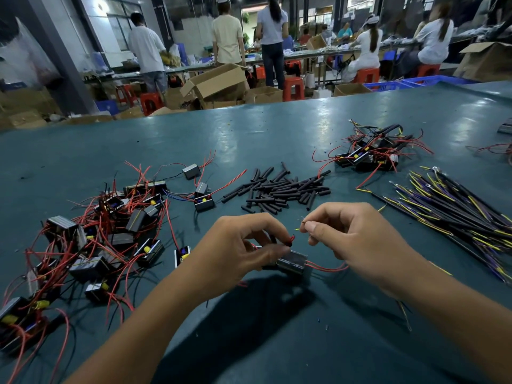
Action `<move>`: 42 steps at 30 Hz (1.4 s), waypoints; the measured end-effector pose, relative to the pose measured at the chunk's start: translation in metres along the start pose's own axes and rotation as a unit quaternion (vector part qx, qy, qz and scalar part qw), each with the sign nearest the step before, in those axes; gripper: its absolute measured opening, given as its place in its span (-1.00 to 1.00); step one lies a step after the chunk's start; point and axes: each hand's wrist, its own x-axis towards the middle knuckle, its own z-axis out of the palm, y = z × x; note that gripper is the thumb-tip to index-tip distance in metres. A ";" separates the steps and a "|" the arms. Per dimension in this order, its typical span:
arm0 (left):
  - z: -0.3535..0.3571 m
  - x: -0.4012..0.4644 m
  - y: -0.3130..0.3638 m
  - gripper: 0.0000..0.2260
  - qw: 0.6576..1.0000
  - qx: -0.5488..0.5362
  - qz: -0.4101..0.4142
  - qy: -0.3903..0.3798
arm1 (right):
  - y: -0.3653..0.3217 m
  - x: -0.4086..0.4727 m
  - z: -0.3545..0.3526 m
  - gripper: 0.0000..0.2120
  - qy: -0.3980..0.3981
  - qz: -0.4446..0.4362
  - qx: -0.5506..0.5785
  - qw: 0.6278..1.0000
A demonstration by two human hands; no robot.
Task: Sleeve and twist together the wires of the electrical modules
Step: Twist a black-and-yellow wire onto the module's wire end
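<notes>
Left hand (243, 245) pinches the module's (293, 263) red wire (291, 239); right hand (352, 234) pinches a yellow-tipped lead (297, 230). Light, limp, probably fragile strands: grip near the tips.

No readable text, labels, brands or numbers appear anywhere, neither on the modules (91, 239) nor on the cardboard boxes (219, 83) behind the table.

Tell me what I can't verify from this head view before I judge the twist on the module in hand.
- Wire tips pinched by the right hand: too small to show any twist.
- Module: its left part is hidden under the left hand.
- Whether a sleeve is on the red wire: covered by fingers.
- Module pile: cut off by the left edge.
</notes>
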 end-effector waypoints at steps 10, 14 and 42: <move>0.021 0.005 -0.003 -0.93 0.989 -0.123 -0.052 0.057 | -0.001 -0.002 0.007 -0.87 0.016 -0.021 -0.017 1.000; 0.022 0.005 -0.002 -0.89 0.987 -0.144 -0.053 0.058 | 0.000 -0.001 0.008 -0.87 0.020 -0.023 0.001 1.000; 0.026 0.004 0.008 -0.90 0.986 -0.129 -0.077 0.068 | 0.004 -0.002 0.009 -0.91 0.007 -0.082 0.029 0.996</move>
